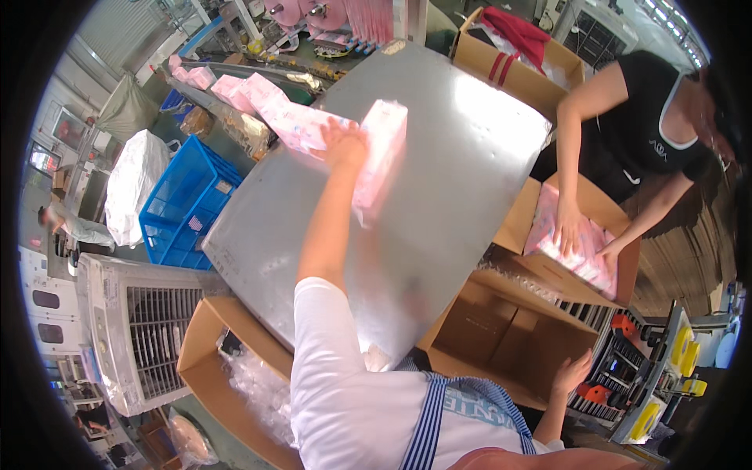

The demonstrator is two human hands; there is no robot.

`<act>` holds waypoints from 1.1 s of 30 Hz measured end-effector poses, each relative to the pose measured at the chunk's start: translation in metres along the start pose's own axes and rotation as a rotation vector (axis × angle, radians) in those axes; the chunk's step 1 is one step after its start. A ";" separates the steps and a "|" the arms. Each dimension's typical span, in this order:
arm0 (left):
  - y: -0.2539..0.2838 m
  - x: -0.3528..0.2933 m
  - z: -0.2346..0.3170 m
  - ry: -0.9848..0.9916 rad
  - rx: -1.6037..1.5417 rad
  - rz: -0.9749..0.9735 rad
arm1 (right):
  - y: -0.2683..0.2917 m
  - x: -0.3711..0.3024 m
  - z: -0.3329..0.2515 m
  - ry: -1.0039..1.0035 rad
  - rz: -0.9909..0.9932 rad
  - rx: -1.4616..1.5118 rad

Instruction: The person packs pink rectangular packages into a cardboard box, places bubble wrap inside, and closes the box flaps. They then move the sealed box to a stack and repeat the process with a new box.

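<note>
My left arm reaches far across a metal table, and my left hand lies with fingers spread over pink plastic-wrapped packs. One row of packs runs in from the far left. Against its end stands another row of pink packs, set crosswise and slightly blurred, just right of my hand. Low at the right, my right hand is held with its fingers stretched out and nothing in it. Closest to that hand is an open cardboard box whose brown inner walls show.
To the right, a co-worker in black presses both hands on pink packs in a cardboard box. A blue crate, a grilled grey unit and a box of clear plastic stand left. Behind the table's far edge is a box with red cloth.
</note>
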State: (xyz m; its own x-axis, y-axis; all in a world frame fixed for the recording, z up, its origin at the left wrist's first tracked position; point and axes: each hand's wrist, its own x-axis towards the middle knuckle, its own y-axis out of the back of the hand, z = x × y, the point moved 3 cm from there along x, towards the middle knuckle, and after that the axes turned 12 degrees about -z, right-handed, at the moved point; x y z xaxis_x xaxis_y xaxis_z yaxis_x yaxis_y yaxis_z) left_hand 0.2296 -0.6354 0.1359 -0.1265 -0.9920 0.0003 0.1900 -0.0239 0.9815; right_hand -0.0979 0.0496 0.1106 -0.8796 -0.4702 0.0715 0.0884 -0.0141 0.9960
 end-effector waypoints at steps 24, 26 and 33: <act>0.009 -0.302 -0.075 -0.237 -0.750 -0.375 | 0.008 0.008 -0.364 0.677 -1.317 1.033; -0.038 -0.320 -0.087 -0.115 -1.140 -0.645 | 0.013 -0.016 -0.361 0.737 -1.323 1.160; 0.031 -0.329 -0.047 -0.102 -1.150 -1.126 | 0.063 0.008 -0.294 0.643 -1.656 0.992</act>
State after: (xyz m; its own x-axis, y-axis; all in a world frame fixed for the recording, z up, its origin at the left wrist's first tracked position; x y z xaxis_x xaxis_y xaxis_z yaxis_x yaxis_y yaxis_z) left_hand 0.3233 -0.3154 0.1566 -0.7521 -0.3960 -0.5268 0.5472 -0.8207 -0.1643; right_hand 0.0384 -0.2142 0.1582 0.4467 -0.7006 -0.5564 -0.8931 -0.3864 -0.2305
